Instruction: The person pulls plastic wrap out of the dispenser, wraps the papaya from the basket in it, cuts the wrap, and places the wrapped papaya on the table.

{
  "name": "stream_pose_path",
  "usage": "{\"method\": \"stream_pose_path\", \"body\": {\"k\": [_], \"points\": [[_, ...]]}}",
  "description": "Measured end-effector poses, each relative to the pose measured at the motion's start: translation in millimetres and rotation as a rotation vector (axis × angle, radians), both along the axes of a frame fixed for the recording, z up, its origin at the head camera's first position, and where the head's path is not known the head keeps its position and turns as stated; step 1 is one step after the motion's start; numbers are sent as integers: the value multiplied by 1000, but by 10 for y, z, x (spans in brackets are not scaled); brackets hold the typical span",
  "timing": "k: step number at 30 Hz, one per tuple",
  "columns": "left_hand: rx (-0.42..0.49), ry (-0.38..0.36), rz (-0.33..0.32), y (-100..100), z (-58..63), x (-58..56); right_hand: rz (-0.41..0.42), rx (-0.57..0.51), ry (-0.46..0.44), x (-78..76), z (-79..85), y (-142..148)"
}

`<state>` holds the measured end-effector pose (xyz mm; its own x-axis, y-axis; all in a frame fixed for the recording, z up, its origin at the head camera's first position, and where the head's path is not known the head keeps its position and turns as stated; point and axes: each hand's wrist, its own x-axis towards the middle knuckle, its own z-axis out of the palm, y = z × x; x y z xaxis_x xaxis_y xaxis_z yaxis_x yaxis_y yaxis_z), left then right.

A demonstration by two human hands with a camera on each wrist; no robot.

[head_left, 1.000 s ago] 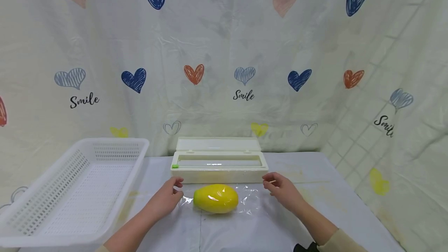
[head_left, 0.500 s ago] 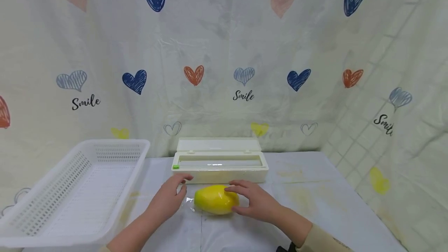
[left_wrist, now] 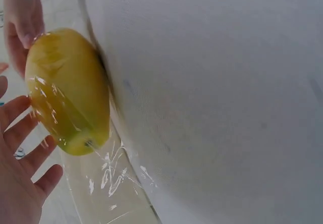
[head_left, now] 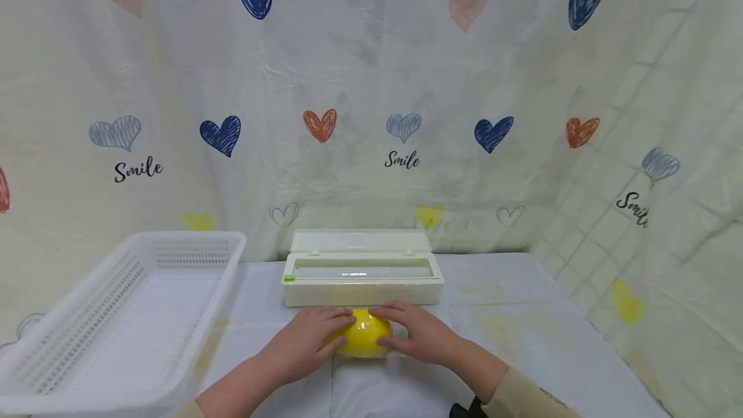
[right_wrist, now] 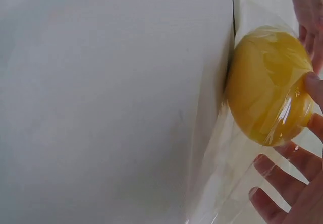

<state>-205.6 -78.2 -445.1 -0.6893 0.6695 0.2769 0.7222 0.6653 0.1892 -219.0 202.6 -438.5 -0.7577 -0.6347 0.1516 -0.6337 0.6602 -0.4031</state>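
Observation:
A yellow oval fruit (head_left: 364, 334), green at one end, lies under shiny clear plastic film in front of the cling film box. My left hand (head_left: 307, 344) covers its left end, fingers over the top and thumb at the near side. From the opposite end, my right hand (head_left: 420, 334) holds it the same way. In the left wrist view, the fingers are spread with tips at the fruit (left_wrist: 70, 90), and loose film (left_wrist: 113, 173) trails from the green end. The right wrist view shows the thumb on the wrapped fruit (right_wrist: 267, 90), some other fingers spread beyond its edge.
Behind the fruit stands the cream cling film box (head_left: 362, 294), lid (head_left: 360, 240) raised and a green slider (head_left: 289, 278) at its left. A large white plastic basket (head_left: 232, 276) stands to the left. The table (head_left: 499, 315) meets a heart-printed curtain (head_left: 360, 82) at the back.
Both hands have come in from the sides of the film. The right hand reached the fruit first, then the left closed over its green end, hiding it in the head view.

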Motion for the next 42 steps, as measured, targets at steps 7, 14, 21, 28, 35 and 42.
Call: {"method": "stream_pose_path", "body": {"k": [7,14,21,28,35,42], "points": [[1,-107,63,22,-6,-98,-49,-43,-77,-65,-14,23],[2,-187,96,43,57,-161,-93,-51,-47,-85,24,11],[20,-200,112,39,68,-137,49,52,70,-97,-1,-96],[75,-225,135,-8,38,-152,42,73,69,-108,-30,-139],[145,-126,141,-68,21,-167,44,57,55,-154,-67,-123],[72,-51,50,-3,12,-126,10,33,-1,-177,-72,-119]]}}
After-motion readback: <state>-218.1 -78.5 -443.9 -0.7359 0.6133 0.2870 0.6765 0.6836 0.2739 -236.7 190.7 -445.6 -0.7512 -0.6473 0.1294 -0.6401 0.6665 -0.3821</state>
